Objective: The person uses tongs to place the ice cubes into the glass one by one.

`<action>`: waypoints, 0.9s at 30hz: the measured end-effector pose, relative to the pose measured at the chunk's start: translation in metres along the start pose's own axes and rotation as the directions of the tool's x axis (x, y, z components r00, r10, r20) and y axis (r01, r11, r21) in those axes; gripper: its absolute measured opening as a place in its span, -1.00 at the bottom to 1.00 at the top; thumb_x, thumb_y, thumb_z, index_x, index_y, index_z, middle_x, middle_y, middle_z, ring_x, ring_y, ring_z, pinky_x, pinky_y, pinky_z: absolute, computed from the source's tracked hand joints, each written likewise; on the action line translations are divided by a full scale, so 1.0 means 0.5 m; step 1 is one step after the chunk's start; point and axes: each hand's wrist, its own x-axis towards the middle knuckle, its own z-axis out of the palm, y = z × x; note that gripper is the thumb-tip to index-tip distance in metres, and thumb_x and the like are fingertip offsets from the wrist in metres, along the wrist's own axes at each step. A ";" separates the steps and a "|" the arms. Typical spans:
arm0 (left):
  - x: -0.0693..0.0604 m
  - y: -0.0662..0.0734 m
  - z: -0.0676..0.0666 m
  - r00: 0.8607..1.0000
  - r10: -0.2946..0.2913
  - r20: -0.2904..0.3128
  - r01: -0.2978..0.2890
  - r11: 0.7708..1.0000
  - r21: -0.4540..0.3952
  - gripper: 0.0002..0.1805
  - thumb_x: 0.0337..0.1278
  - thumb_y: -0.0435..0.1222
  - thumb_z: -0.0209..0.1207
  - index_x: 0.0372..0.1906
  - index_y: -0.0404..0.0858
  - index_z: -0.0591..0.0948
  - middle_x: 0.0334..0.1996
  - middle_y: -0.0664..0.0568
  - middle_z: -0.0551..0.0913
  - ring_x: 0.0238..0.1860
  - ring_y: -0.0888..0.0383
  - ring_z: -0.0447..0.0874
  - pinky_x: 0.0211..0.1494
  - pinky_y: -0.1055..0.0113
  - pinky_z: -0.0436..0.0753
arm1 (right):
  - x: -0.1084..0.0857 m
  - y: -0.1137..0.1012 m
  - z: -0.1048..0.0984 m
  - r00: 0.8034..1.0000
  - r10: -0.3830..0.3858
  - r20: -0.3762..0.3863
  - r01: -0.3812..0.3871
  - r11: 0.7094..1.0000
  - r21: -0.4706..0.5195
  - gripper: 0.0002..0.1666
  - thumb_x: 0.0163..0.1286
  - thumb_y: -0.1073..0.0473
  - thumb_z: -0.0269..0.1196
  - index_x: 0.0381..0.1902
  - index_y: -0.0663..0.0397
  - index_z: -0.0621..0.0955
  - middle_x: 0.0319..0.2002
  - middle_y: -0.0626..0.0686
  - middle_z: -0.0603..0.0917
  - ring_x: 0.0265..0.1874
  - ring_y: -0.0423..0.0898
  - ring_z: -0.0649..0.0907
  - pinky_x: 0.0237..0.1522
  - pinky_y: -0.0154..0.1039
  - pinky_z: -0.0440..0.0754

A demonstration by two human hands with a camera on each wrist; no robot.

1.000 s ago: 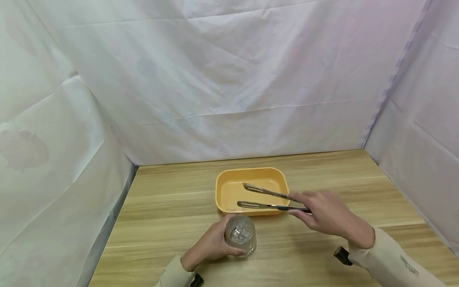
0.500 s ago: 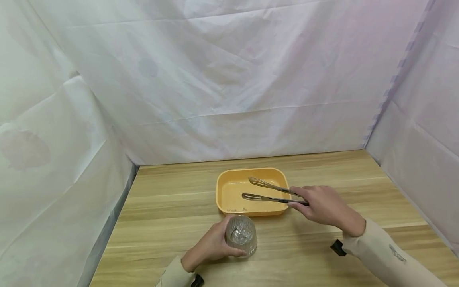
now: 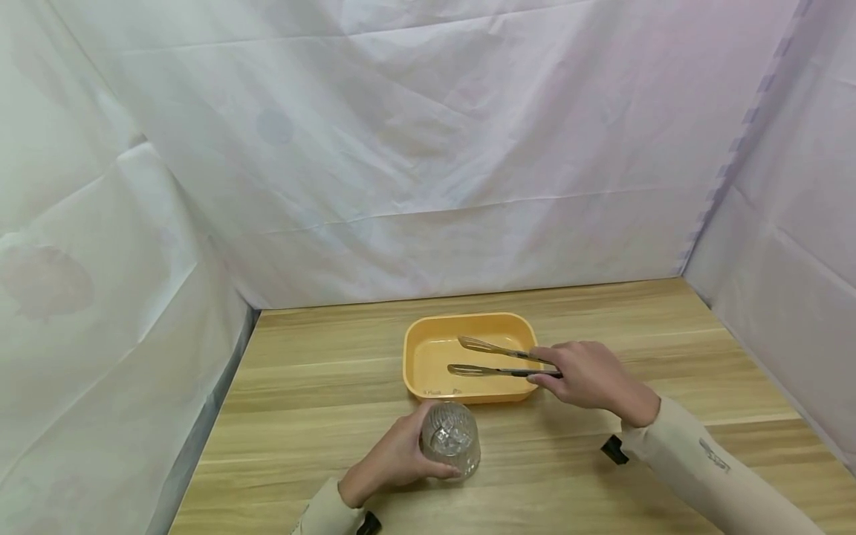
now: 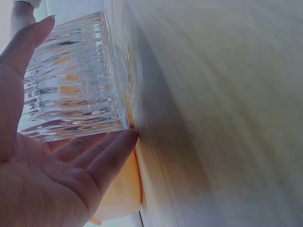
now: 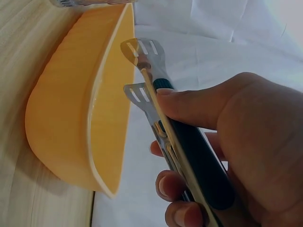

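My left hand [image 3: 404, 449] grips a clear ribbed drinking glass [image 3: 453, 440] near the front of the table, thumb on the near side and fingers behind. In the left wrist view the glass [image 4: 78, 78] shows vertical ridges; its lower end is close to the table surface. My right hand [image 3: 588, 375] holds metal tongs [image 3: 491, 370] with dark grips and slotted heads. Both tong arms are spread apart, over a yellow rectangular tub [image 3: 417, 371]. In the right wrist view the tongs [image 5: 156, 109] have nothing between their heads, and the thumb presses one dark handle.
The light wood-grain table [image 3: 314, 386] carries the tub just beyond the glass. White cloth [image 3: 428, 148] hangs behind the table and along both sides. A black strap piece [image 3: 615, 449] juts out beneath the right sleeve.
My right hand has shifted left and slightly away with the tongs. The tong heads have come a little closer together. The left hand and the glass have stayed in place.
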 end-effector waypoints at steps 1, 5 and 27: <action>0.000 0.000 0.000 1.000 0.000 0.000 0.000 1.000 0.001 0.05 -0.35 0.08 0.58 0.35 -0.01 0.29 0.13 0.10 0.59 0.10 0.17 0.60 0.16 0.23 0.57 | 0.003 0.000 0.000 1.000 -0.001 0.009 0.001 1.000 0.002 -0.57 0.32 -0.11 0.34 0.02 0.01 0.67 -0.47 -0.19 0.65 -0.64 -0.40 0.42 -0.60 -0.39 0.36; 0.000 0.001 0.000 1.000 -0.004 -0.001 0.004 1.000 0.003 0.05 -0.35 0.08 0.58 0.35 -0.01 0.30 0.13 0.10 0.59 0.10 0.17 0.59 0.16 0.22 0.57 | 0.018 0.000 0.003 0.999 -0.017 0.033 0.017 1.000 0.007 -0.56 0.34 -0.11 0.32 0.05 0.01 0.67 -0.41 -0.13 0.70 -0.61 -0.38 0.46 -0.57 -0.37 0.41; -0.001 -0.004 0.001 1.000 0.009 -0.007 -0.009 1.000 0.001 0.05 -0.33 0.13 0.56 0.36 0.08 0.27 0.12 0.10 0.60 0.08 0.19 0.60 0.14 0.25 0.58 | 0.075 0.010 0.022 0.974 -0.094 0.207 0.083 0.995 0.060 -0.84 0.33 -0.11 0.33 -0.25 -0.24 0.63 -0.58 -0.27 0.48 -0.63 -0.31 0.35 -0.54 -0.30 0.32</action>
